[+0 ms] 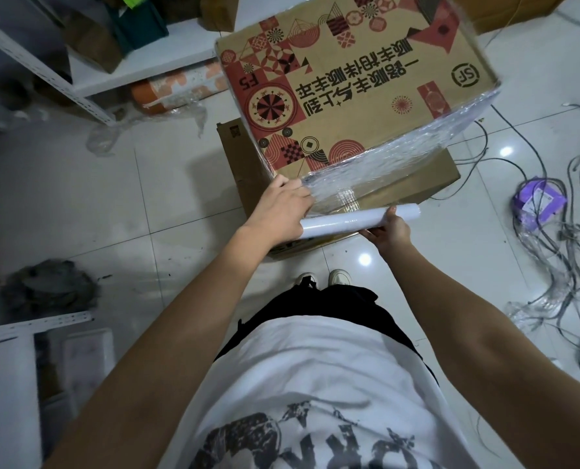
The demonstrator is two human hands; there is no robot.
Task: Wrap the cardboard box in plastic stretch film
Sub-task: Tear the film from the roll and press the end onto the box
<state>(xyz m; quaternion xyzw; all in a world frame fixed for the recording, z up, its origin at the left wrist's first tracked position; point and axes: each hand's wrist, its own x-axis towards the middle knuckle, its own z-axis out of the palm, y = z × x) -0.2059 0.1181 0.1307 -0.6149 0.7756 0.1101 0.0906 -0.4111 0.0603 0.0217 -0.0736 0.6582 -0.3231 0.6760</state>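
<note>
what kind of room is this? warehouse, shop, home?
Likely a small storeroom or packing area: white slotted-metal shelving, a printed courier box sitting on another carton, and loose cables scattered on the tiled floor.

Glossy white tile floor [79,198] with ceiling-light glare; white metal shelving [89,82] upper left; tangled cables [559,265] at right.
</note>
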